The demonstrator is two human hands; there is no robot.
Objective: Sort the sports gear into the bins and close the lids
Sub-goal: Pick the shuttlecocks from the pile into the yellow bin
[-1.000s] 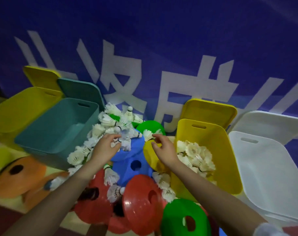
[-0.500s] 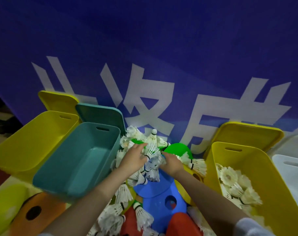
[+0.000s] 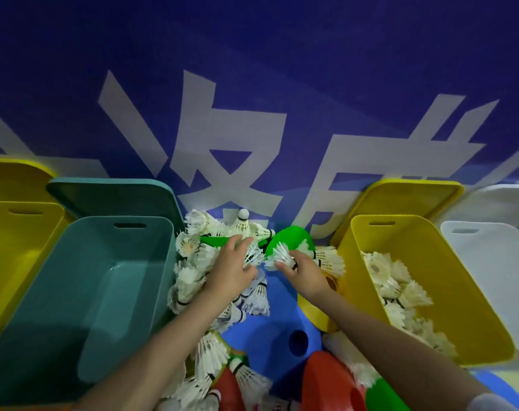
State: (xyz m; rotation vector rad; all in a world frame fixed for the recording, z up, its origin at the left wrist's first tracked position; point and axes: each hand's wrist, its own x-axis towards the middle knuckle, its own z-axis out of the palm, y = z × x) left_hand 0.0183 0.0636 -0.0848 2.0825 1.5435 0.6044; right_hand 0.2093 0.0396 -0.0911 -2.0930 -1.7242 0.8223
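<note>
- Nearest the camera, red cones (image 3: pixel 326 381) and a green cone (image 3: pixel 383 396) lie at the bottom edge, with shuttlecocks spilled over and between them.
- Just beyond, a blue cone (image 3: pixel 270 336) with a round hole lies flat between the two forearms; a yellow cone (image 3: pixel 314 315) is wedged between it and the near wall of the right yellow bin (image 3: pixel 448 292).
- The pile of shuttlecocks (image 3: pixel 190 280) fills the narrow gap between the teal bin (image 3: pixel 83 292) and the right yellow bin, pressing against the teal bin's right wall, so there is little free room on either side of the hands.
- The left hand (image 3: pixel 231 271) rests on top of the pile, fingers curled around the feathers of a shuttlecock.
- The right hand (image 3: pixel 305 271) pinches a single shuttlecock (image 3: pixel 282 253) by its feathers between thumb and fingers, just in front of another green cone (image 3: pixel 291 238).
- The teal bin stands open and holds nothing; its lid (image 3: pixel 113 197) leans upright behind it.
- The right yellow bin is open and holds a layer of shuttlecocks; its lid (image 3: pixel 406 197) stands behind it.
- A left yellow bin (image 3: pixel 18 241) and a white bin (image 3: pixel 495 268) flank the row, both open.
- Farthest back, a blue banner (image 3: pixel 252 84) with large white characters closes off the space behind the bins.
</note>
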